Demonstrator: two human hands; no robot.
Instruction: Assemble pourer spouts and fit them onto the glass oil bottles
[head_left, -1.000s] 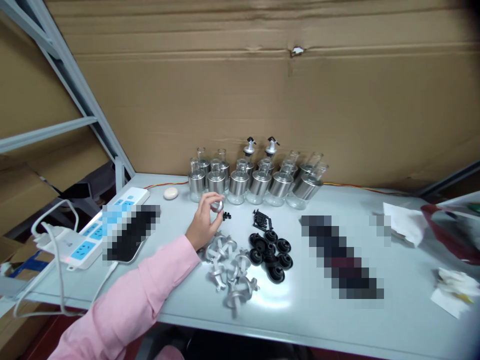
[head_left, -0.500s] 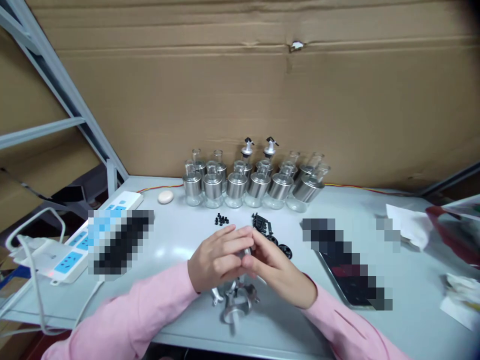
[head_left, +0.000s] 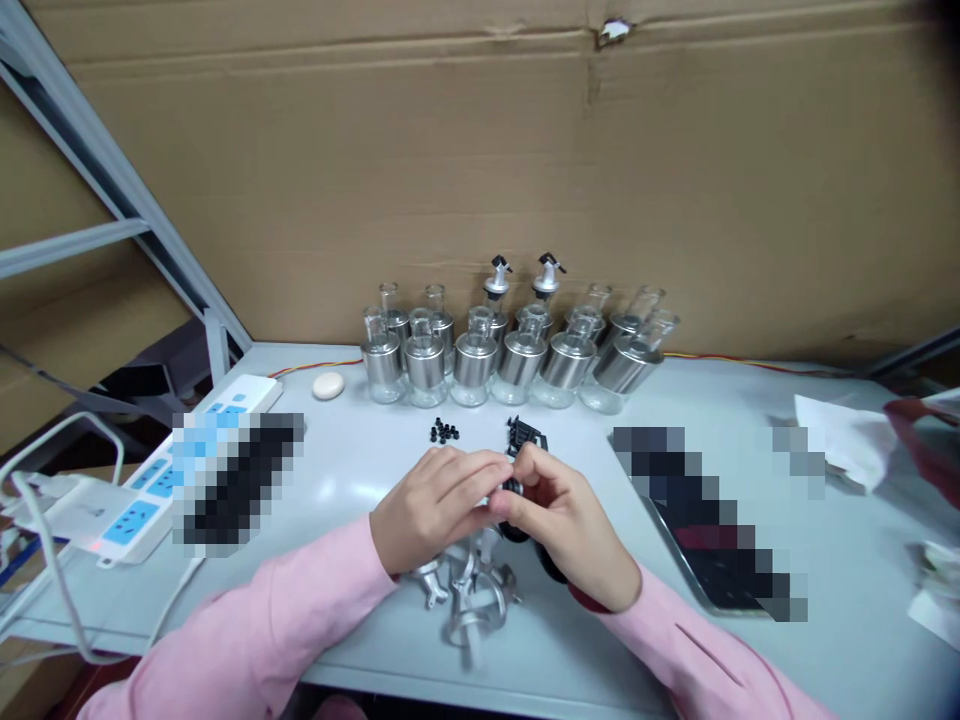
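My left hand (head_left: 439,510) and my right hand (head_left: 574,525) meet above the table, fingers closed on a small silver-and-black pourer part (head_left: 512,486). Most of it hides behind the fingers. My left fingers lie over its left side, and my right thumb and forefinger pinch it from the right. Below my left hand lies a heap of loose silver pourer pieces (head_left: 472,600). Partly covered by my right hand are black round pieces (head_left: 553,565). Beyond the hands sit a pile of black lever-like parts (head_left: 526,434) and several tiny black plugs (head_left: 444,431).
Two rows of glass bottles with metal sleeves (head_left: 475,360) stand at the back; two carry silver pourers (head_left: 547,275). A power strip (head_left: 142,510) and a white oval object (head_left: 328,386) are to the left. A phone (head_left: 705,560) and papers (head_left: 847,440) lie right.
My right thumb and forefinger have shifted on the held part, and its black portion now shows. The camera view has moved slightly. The bottles and loose parts stay in place.
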